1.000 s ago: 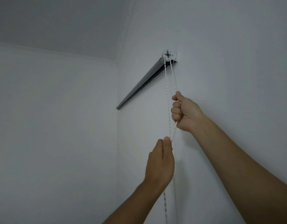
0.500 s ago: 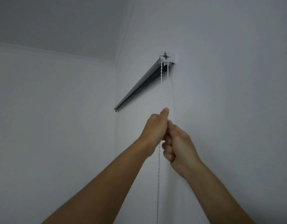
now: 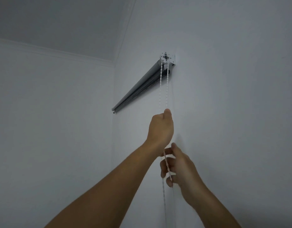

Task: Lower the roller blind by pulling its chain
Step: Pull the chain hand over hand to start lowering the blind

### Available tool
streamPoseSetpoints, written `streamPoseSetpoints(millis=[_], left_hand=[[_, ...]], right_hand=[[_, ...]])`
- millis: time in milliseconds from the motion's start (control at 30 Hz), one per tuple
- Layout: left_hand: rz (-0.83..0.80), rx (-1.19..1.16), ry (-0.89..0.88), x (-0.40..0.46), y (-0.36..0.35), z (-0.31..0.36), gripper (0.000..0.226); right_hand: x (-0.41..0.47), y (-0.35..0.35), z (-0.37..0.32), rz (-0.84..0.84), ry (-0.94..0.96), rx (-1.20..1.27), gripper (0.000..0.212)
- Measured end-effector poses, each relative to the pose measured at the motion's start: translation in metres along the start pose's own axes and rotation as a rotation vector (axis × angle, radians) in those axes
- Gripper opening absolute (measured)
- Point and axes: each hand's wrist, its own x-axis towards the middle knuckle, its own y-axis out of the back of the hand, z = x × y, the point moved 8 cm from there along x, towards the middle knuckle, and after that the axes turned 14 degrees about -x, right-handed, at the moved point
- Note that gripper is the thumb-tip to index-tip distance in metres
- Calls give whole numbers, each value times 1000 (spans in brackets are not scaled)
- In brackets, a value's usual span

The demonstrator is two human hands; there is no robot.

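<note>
A grey roller blind (image 3: 142, 84) is rolled up on the wall, high up, with a white end bracket (image 3: 167, 58). From that bracket a white bead chain (image 3: 166, 86) hangs in two strands. My left hand (image 3: 160, 127) is raised and closed on the chain just below the blind, thumb tip uppermost. Lower down, my right hand (image 3: 176, 167) is closed on the same chain, which runs across its fingers and drops out of view below.
White walls meet in a corner (image 3: 113, 145) left of the chain. The ceiling (image 3: 59, 22) is close above the blind. Both forearms reach up from the bottom edge.
My left hand has climbed from low on the chain to just under the blind. My right hand has dropped from the upper grip to below the left hand, drawing the chain down.
</note>
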Motion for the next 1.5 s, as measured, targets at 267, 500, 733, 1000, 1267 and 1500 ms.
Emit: streamPoseSetpoints(millis=[267,500,733,1000,1267,1500], left_hand=[[-64,312,-285,-39,12,-10,51],[-154,393,-293,-80,6,-47,51],[-109,308,-255,-69,29,-53,49],[23,46,25,-45,57,-60,53],[-11,-125,181,-12,48,-35,57],[-163,-328,408,-11,7,-20,49]], right_hand=[[21,43,-50,115,8,205,38],[45,6,-91,-304,-180,678,48],[62,-1,-84,-108,-175,625,60],[53,10,-82,-34,24,499,64],[11,-2,-45,29,88,216,51],[-22,-30,-4,-76,37,183,51]])
